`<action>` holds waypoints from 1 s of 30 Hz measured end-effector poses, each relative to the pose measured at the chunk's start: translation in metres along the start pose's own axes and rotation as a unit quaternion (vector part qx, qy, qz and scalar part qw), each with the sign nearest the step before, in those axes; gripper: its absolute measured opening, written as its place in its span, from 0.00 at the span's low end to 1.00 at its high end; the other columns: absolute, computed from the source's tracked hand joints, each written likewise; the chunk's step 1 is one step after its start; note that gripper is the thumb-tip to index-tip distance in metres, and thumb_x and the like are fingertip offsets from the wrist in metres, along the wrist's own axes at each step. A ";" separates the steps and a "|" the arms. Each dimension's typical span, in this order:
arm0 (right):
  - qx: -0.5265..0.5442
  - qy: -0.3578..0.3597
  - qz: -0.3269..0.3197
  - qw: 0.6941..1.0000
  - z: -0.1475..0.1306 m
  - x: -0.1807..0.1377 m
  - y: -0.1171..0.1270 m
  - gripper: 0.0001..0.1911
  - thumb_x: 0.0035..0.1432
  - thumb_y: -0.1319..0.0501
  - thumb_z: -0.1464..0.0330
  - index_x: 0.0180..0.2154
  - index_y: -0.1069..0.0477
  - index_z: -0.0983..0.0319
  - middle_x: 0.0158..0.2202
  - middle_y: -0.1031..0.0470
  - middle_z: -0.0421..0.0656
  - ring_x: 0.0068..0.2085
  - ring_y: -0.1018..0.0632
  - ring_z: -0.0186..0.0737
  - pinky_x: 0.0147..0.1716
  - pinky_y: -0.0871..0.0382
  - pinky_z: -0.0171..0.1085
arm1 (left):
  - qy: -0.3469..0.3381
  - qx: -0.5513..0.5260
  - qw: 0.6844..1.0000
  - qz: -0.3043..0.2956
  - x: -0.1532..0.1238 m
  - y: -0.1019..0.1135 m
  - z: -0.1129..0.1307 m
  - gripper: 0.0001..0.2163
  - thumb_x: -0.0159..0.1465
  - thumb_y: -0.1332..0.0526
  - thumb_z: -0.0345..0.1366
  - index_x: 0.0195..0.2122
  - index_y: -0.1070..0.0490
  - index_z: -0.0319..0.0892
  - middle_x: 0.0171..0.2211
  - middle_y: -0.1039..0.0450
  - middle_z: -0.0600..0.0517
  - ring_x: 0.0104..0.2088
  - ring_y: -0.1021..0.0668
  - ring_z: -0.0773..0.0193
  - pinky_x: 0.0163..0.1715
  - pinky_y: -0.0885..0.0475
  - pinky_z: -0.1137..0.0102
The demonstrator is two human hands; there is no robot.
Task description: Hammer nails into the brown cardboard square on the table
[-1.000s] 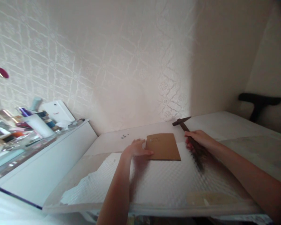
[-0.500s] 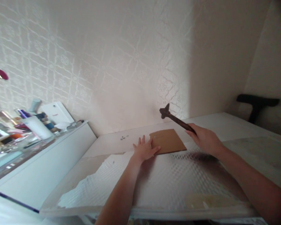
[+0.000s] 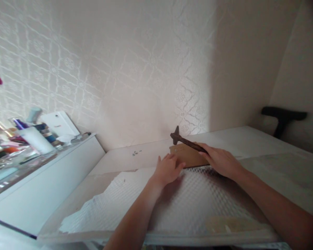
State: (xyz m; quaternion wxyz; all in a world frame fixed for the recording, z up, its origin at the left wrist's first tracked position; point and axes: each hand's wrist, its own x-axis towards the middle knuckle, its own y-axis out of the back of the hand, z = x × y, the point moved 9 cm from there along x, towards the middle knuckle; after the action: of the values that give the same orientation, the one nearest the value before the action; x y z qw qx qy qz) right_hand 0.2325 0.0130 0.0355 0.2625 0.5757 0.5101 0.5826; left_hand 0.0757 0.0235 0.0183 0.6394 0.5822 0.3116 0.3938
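A flat brown board [image 3: 185, 157] lies on the white table [image 3: 125, 159], at the far edge of a sheet of bubble wrap [image 3: 187, 201]. My left hand [image 3: 168, 169] rests on the wrap with its fingertips against the board's near left corner. My right hand [image 3: 219, 161] grips the dark handle of a small hammer [image 3: 185, 140]. The hammer's head hangs low over the board's far left part, pointing left. My right hand hides the board's right side.
A few tiny nails [image 3: 136, 152] lie on the table left of the board. A white shelf [image 3: 41, 163] at the left carries several bottles and tubes [image 3: 33, 137]. A dark chair armrest [image 3: 283, 116] stands at the right. Patterned wallpaper rises behind.
My right hand lifted the hammer from beside the board, swung its head up and to the left, then lowered it over the board. My left hand stayed at the board's corner.
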 end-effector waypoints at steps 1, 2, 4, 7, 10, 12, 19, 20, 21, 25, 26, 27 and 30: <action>-0.001 -0.002 -0.004 1.000 0.000 0.000 -0.001 0.23 0.63 0.59 0.61 0.58 0.47 0.54 0.44 0.25 0.45 0.39 0.23 0.47 0.32 0.34 0.40 | -0.030 -0.012 0.999 -0.003 -0.002 0.000 0.009 0.28 0.65 0.63 0.53 0.58 0.44 0.41 0.59 0.44 0.44 0.60 0.43 0.53 0.57 0.52 0.48; -0.003 -0.003 -0.010 1.000 0.001 0.000 -0.002 0.23 0.63 0.59 0.60 0.58 0.47 0.54 0.44 0.25 0.45 0.39 0.23 0.48 0.32 0.34 0.40 | -0.054 -0.022 0.998 -0.010 -0.004 -0.001 0.017 0.28 0.65 0.63 0.53 0.58 0.45 0.40 0.60 0.45 0.43 0.60 0.43 0.54 0.57 0.52 0.50; -0.009 -0.006 -0.014 1.000 0.000 0.000 -0.004 0.23 0.63 0.59 0.60 0.59 0.47 0.53 0.44 0.25 0.45 0.39 0.23 0.48 0.32 0.34 0.41 | -0.076 -0.033 0.996 -0.032 -0.007 -0.007 0.025 0.30 0.64 0.60 0.54 0.60 0.49 0.39 0.62 0.50 0.42 0.61 0.45 0.53 0.57 0.52 0.51; -0.011 -0.006 -0.010 1.000 -0.002 0.000 -0.006 0.24 0.63 0.59 0.60 0.60 0.49 0.52 0.45 0.26 0.45 0.40 0.24 0.47 0.34 0.34 0.41 | -0.070 -0.037 0.995 -0.054 -0.007 -0.016 0.026 0.32 0.63 0.58 0.55 0.62 0.52 0.38 0.63 0.56 0.40 0.62 0.49 0.50 0.57 0.54 0.49; -0.020 -0.004 -0.016 1.000 -0.004 0.000 -0.009 0.24 0.63 0.59 0.60 0.59 0.47 0.54 0.45 0.26 0.46 0.40 0.24 0.47 0.35 0.34 0.41 | -0.063 -0.039 0.996 -0.053 -0.006 -0.018 0.023 0.32 0.63 0.58 0.56 0.62 0.52 0.39 0.63 0.56 0.41 0.62 0.50 0.50 0.57 0.55 0.48; -0.031 -0.005 -0.026 0.999 -0.005 0.000 -0.012 0.24 0.63 0.60 0.60 0.59 0.46 0.56 0.44 0.26 0.48 0.39 0.24 0.47 0.35 0.34 0.41 | -0.064 -0.040 0.996 -0.054 -0.006 -0.017 0.022 0.32 0.63 0.58 0.56 0.62 0.52 0.39 0.63 0.55 0.41 0.62 0.51 0.50 0.57 0.55 0.48; -0.016 -0.003 -0.011 1.000 -0.008 0.001 -0.009 0.24 0.64 0.60 0.60 0.60 0.47 0.55 0.45 0.26 0.47 0.39 0.24 0.45 0.34 0.34 0.40 | -0.062 -0.047 0.995 -0.057 -0.007 -0.015 0.022 0.32 0.63 0.60 0.57 0.61 0.51 0.39 0.63 0.56 0.41 0.62 0.50 0.50 0.56 0.55 0.45; -0.016 -0.001 -0.014 1.000 -0.009 0.001 -0.009 0.24 0.63 0.60 0.60 0.59 0.46 0.55 0.45 0.26 0.47 0.39 0.24 0.45 0.34 0.34 0.40 | -0.063 -0.046 0.995 -0.056 -0.007 -0.015 0.023 0.32 0.63 0.60 0.56 0.61 0.51 0.39 0.63 0.55 0.41 0.62 0.50 0.50 0.56 0.55 0.45; -0.021 0.000 -0.018 1.000 -0.010 0.001 -0.010 0.24 0.63 0.60 0.61 0.59 0.46 0.56 0.44 0.26 0.47 0.38 0.24 0.45 0.34 0.34 0.40 | -0.064 -0.045 0.995 -0.055 -0.006 -0.016 0.023 0.32 0.63 0.60 0.56 0.61 0.51 0.39 0.63 0.55 0.41 0.62 0.49 0.50 0.56 0.55 0.45; -0.038 -0.002 -0.016 0.999 -0.011 0.001 -0.009 0.24 0.63 0.60 0.61 0.59 0.46 0.56 0.44 0.26 0.47 0.36 0.23 0.46 0.32 0.34 0.40 | -0.058 -0.043 0.996 -0.061 -0.006 -0.016 0.022 0.32 0.63 0.61 0.56 0.62 0.52 0.40 0.63 0.56 0.43 0.62 0.50 0.50 0.56 0.55 0.45; -0.031 -0.003 -0.009 0.999 -0.011 0.001 -0.008 0.24 0.63 0.60 0.61 0.60 0.47 0.55 0.44 0.26 0.47 0.37 0.23 0.46 0.32 0.34 0.40 | -0.059 -0.043 0.995 -0.062 -0.006 -0.016 0.022 0.32 0.63 0.61 0.56 0.62 0.52 0.40 0.63 0.56 0.43 0.62 0.50 0.50 0.56 0.55 0.45; -0.021 -0.003 -0.003 1.000 -0.011 0.001 -0.007 0.24 0.63 0.60 0.61 0.60 0.47 0.55 0.44 0.26 0.46 0.37 0.23 0.46 0.32 0.34 0.40 | -0.060 -0.043 0.995 -0.063 -0.006 -0.016 0.022 0.32 0.63 0.61 0.56 0.62 0.52 0.40 0.63 0.56 0.43 0.62 0.50 0.51 0.57 0.55 0.45; 0.002 -0.001 -0.005 1.000 -0.011 0.002 -0.008 0.23 0.63 0.59 0.61 0.59 0.45 0.55 0.45 0.26 0.46 0.39 0.24 0.45 0.34 0.34 0.39 | -0.062 -0.042 0.995 -0.062 -0.006 -0.016 0.022 0.31 0.64 0.60 0.55 0.62 0.52 0.40 0.63 0.56 0.43 0.62 0.50 0.51 0.56 0.55 0.45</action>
State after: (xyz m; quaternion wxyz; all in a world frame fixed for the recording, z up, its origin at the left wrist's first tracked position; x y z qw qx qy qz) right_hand 0.2194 0.0140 0.0310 0.2645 0.5742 0.5137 0.5801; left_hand 0.0940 0.0066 0.0054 0.7046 0.5575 0.2904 0.3293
